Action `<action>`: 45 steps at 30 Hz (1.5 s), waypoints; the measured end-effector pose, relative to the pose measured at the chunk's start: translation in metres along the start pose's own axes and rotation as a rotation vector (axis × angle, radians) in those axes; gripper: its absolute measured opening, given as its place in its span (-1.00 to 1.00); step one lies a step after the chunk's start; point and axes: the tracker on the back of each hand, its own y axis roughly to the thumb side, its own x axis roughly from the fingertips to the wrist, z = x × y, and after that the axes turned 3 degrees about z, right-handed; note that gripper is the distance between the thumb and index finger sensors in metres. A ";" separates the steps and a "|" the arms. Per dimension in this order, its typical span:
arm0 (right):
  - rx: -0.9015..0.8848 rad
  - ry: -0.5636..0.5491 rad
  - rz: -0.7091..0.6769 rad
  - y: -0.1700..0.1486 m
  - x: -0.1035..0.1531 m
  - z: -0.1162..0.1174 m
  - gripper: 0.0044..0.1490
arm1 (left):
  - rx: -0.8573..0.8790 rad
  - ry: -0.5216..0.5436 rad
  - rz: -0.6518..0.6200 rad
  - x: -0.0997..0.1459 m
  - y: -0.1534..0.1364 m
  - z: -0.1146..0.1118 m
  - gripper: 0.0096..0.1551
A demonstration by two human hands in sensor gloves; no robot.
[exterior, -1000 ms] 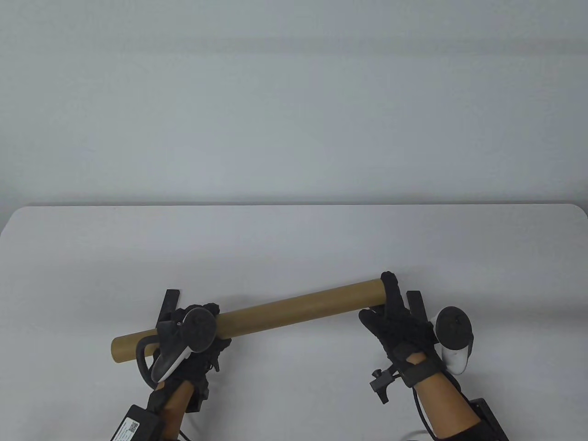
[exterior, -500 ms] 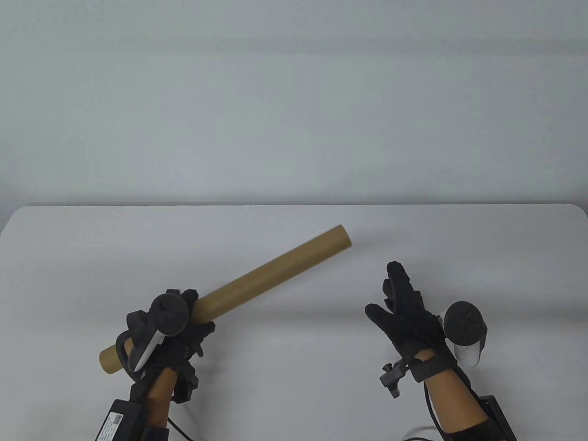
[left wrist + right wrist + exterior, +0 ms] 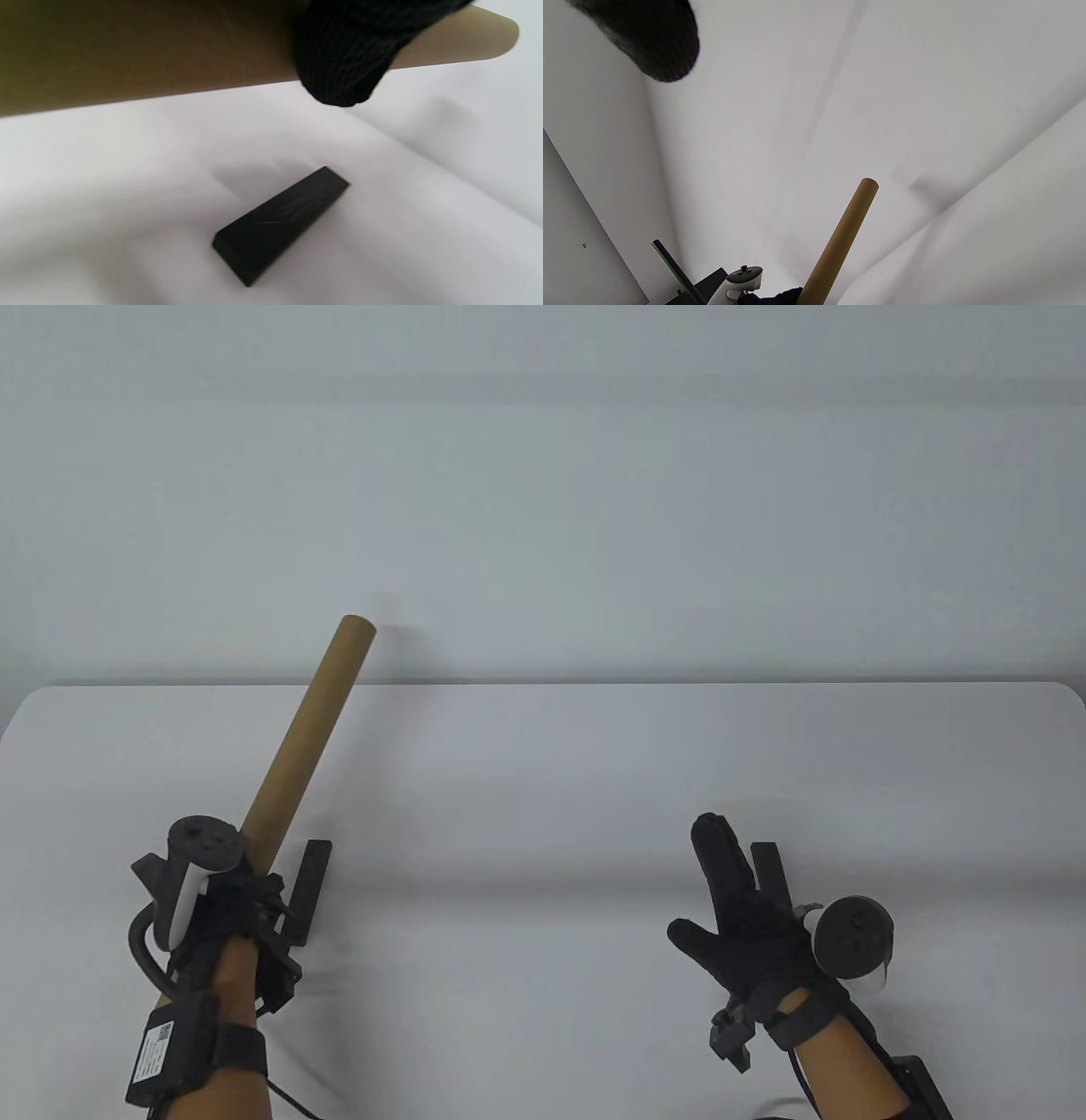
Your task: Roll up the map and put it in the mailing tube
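One tube (image 3: 304, 740) gripped by L hand (image 3: 225, 912), tilted up; R hand (image 3: 751, 929) splayed.

Left hand (image 3: 225, 908) at about 8 o'clock, gloved fingers wrapped around a held tube, tracker on the back, forearm entering from 6 o'clock. Right hand (image 3: 747, 925) at about 4 o'clock, holding nothing, palm side up, fingers together pointing to 11 o'clock, thumb splayed toward 9 o'clock. Hands well apart.
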 end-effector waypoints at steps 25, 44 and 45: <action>-0.062 0.071 0.088 -0.025 0.003 0.016 0.24 | -0.158 0.021 0.188 -0.045 -0.022 -0.041 0.01; -0.064 0.076 0.086 -0.025 0.003 0.017 0.24 | -0.281 -0.017 0.256 -0.043 -0.021 -0.047 0.17; -0.065 0.076 0.087 -0.025 0.003 0.018 0.24 | -0.278 -0.017 0.255 -0.044 -0.021 -0.047 0.18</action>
